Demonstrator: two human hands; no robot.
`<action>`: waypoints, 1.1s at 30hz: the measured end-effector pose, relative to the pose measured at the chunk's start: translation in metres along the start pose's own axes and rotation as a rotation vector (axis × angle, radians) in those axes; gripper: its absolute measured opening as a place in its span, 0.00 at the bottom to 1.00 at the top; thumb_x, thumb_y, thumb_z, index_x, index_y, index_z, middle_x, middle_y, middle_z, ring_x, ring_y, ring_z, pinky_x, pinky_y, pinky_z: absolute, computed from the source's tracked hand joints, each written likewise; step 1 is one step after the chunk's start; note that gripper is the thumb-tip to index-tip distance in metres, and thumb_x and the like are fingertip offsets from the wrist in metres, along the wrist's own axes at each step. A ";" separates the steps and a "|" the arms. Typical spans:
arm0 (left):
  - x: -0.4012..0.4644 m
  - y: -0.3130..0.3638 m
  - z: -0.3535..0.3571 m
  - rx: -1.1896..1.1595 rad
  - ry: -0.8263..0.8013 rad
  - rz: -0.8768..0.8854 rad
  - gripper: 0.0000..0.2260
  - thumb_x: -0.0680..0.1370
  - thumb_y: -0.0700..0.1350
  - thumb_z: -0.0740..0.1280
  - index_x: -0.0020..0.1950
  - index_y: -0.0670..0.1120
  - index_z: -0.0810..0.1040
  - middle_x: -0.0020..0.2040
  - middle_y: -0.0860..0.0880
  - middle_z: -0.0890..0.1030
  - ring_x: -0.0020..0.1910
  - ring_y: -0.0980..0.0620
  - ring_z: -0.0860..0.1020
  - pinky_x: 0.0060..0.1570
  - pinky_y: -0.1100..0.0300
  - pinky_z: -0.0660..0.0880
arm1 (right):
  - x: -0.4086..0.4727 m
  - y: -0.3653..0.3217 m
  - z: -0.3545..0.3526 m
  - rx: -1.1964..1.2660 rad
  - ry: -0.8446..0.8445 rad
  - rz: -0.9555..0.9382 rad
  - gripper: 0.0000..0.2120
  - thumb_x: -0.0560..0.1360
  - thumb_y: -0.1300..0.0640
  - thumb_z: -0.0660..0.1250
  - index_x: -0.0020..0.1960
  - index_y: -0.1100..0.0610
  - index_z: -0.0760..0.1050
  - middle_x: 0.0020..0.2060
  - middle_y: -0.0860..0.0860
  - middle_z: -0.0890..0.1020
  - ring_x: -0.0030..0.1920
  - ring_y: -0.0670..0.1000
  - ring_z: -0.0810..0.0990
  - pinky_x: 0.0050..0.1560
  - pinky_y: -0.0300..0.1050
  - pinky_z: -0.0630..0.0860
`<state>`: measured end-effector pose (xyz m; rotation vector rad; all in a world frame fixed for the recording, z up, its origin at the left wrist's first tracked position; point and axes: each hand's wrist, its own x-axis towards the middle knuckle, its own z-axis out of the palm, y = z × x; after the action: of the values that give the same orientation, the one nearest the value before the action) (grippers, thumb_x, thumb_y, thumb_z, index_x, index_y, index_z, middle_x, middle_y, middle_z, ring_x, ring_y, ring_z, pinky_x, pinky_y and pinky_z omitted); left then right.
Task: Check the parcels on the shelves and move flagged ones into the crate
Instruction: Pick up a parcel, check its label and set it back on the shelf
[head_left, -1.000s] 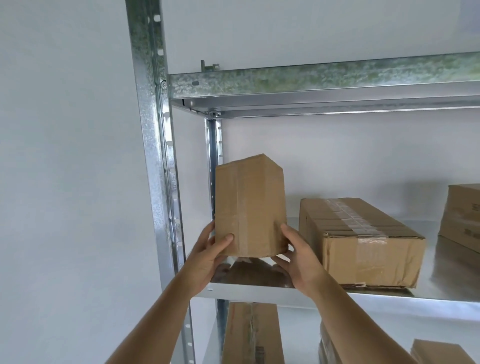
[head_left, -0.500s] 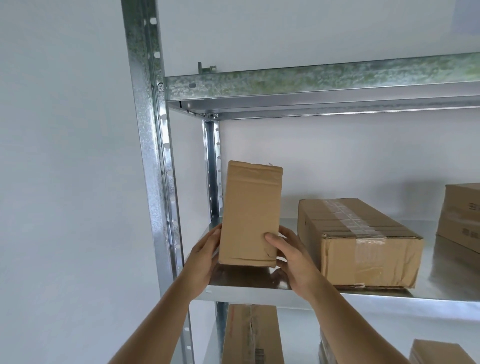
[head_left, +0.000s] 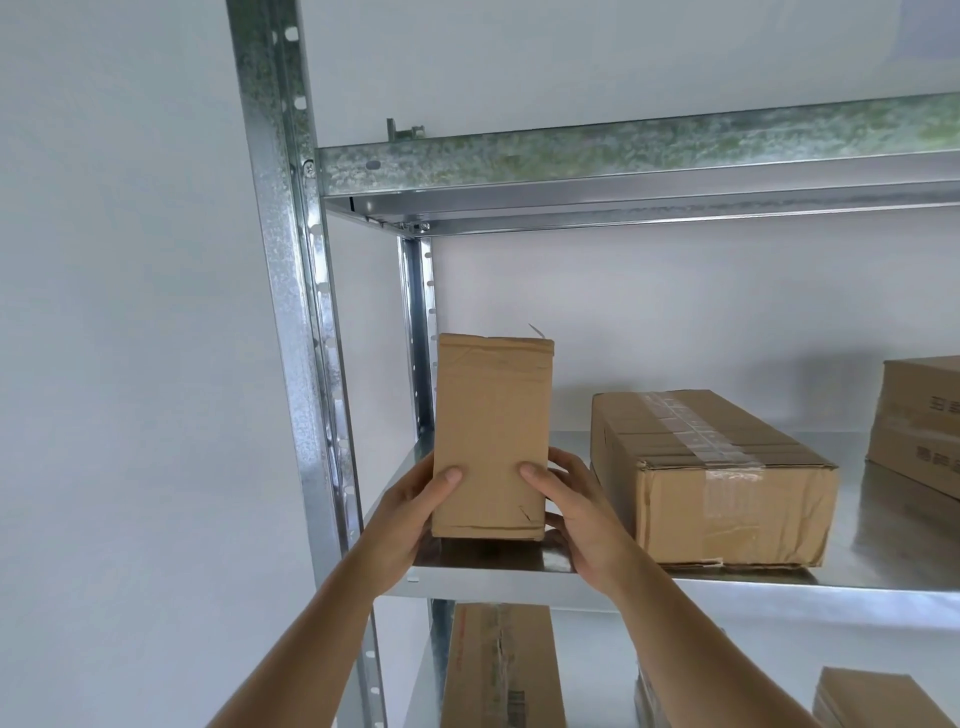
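Head view looks up at a metal shelf (head_left: 779, 587) where a small upright parcel (head_left: 491, 436) stands at the near left corner, its lower edge at or just above the shelf surface; whether it rests there cannot be told. Both hands hold it low down. The left hand (head_left: 410, 514) wraps the parcel's left side, its grip closed around the cardboard with the thumb laid flat across the front face and the fingers hidden behind the left edge. The right hand (head_left: 576, 519) clasps the right side the same way, thumb on the front face, fingers curled around the right edge toward the back. A short dark tear shows near the parcel's lower right corner, and a thin strip sticks up from its top edge. Just to the right, apart from the hands, lies a larger taped box (head_left: 711, 478) flat on the same shelf. Farther right a printed box (head_left: 919, 415) is cut off by the picture edge, its markings too small to read. Below the shelf, a long box (head_left: 501, 670) and two more cartons are only partly visible, cut by the lower edge and by the forearms. The crate is out of view.
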<state>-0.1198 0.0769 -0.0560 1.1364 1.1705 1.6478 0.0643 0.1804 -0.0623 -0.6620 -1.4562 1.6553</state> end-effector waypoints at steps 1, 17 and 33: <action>-0.001 0.001 0.001 0.006 -0.007 0.002 0.21 0.76 0.50 0.70 0.69 0.57 0.76 0.59 0.51 0.86 0.58 0.50 0.85 0.51 0.56 0.83 | 0.000 0.000 0.000 0.000 0.001 -0.002 0.24 0.74 0.45 0.75 0.68 0.45 0.71 0.62 0.49 0.81 0.63 0.60 0.80 0.63 0.67 0.78; 0.000 -0.002 -0.005 -0.009 0.000 -0.058 0.21 0.76 0.46 0.74 0.69 0.51 0.78 0.60 0.44 0.85 0.53 0.42 0.86 0.46 0.50 0.85 | -0.008 -0.009 0.004 0.039 0.044 -0.013 0.14 0.84 0.42 0.58 0.66 0.44 0.74 0.61 0.50 0.80 0.59 0.50 0.80 0.52 0.49 0.79; 0.010 -0.012 -0.009 -0.093 0.125 0.043 0.17 0.82 0.49 0.67 0.70 0.51 0.76 0.61 0.51 0.85 0.59 0.47 0.85 0.53 0.47 0.85 | 0.002 0.001 -0.002 0.072 0.003 0.021 0.38 0.73 0.46 0.72 0.78 0.46 0.59 0.70 0.49 0.72 0.66 0.52 0.74 0.72 0.55 0.68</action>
<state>-0.1298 0.0869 -0.0666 1.0197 1.1415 1.8088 0.0647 0.1835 -0.0631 -0.6409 -1.3849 1.7143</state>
